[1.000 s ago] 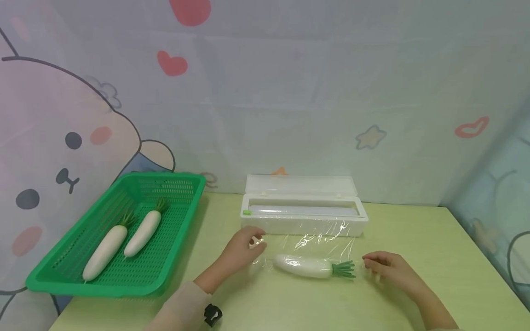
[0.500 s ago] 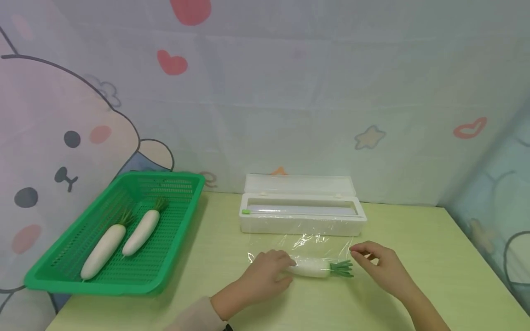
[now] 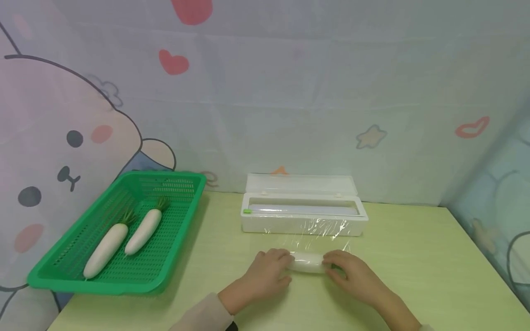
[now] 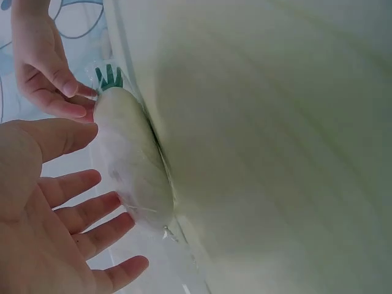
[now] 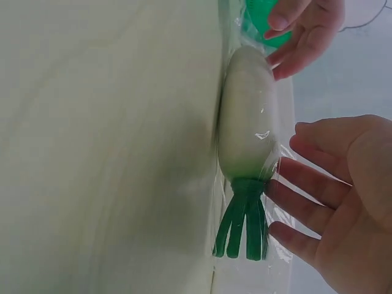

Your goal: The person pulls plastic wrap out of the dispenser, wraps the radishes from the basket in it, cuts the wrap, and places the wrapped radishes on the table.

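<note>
A white radish (image 3: pixel 306 263) with green leaf stubs (image 5: pixel 245 223) lies crosswise on the table under clear plastic wrap (image 3: pixel 285 242). The film runs from its front edge back to the white wrap dispenser (image 3: pixel 304 226). My left hand (image 3: pixel 267 276) rests its fingertips at the radish's left, tapered end. At the leafy end, my right hand (image 3: pixel 354 277) touches the wrapped radish with extended fingers and hides the leaves in the head view. Both wrist views show the fingers spread and only lightly bent against the film, not curled round the radish.
A green plastic basket (image 3: pixel 174 271) stands at the left, holding two more white radishes, one larger (image 3: pixel 106 250) and one smaller (image 3: pixel 143 232). The dispenser's clear lid (image 3: pixel 300 184) is raised at the back, before a patterned cloth backdrop (image 3: pixel 269 92).
My left hand has moved right onto the radish's tapered end. The right hand has come left from beside the leaves to the leafy end. The basket and dispenser have stayed put.
</note>
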Demonstrator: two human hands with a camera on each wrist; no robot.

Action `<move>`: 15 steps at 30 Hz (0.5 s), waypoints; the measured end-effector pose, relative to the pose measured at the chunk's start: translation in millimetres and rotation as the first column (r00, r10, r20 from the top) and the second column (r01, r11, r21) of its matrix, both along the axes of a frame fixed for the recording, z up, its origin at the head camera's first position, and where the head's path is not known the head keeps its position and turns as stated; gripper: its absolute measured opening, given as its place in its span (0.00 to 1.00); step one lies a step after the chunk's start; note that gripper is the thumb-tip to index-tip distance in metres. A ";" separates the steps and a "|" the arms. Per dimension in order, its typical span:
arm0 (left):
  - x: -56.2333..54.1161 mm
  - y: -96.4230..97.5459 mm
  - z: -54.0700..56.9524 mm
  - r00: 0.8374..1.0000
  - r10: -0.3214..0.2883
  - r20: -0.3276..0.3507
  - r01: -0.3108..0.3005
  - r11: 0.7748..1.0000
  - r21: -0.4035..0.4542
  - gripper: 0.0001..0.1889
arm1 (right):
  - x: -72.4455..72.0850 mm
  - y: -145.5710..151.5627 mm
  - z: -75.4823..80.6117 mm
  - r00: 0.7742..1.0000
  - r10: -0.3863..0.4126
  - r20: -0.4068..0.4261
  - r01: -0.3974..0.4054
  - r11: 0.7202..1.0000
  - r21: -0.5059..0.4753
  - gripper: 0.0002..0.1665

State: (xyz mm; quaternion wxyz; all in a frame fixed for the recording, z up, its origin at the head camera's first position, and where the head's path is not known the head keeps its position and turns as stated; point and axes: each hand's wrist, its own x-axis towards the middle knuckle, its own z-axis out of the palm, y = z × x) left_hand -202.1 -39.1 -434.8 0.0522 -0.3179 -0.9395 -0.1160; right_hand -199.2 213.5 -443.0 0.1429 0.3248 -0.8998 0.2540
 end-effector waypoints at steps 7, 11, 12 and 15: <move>-17.1 2.3 -2.5 0.997 0.028 0.069 -0.029 0.999 0.023 0.23 | -12.6 0.0 1.1 0.998 -0.010 0.062 0.008 1.000 0.023 0.14; -25.0 4.8 -6.3 0.993 0.042 0.108 -0.047 0.998 0.037 0.24 | -18.2 -1.3 -0.6 0.996 -0.023 0.085 0.021 0.999 0.029 0.17; -26.1 5.7 -6.8 0.992 0.047 0.118 -0.052 0.998 0.038 0.24 | -19.3 -1.7 -1.0 0.995 -0.031 0.093 0.028 0.999 0.032 0.17; -28.9 8.5 -8.7 0.990 0.060 0.126 -0.064 0.997 0.034 0.26 | -23.0 -2.7 -2.4 0.993 -0.052 0.105 0.047 0.998 0.048 0.19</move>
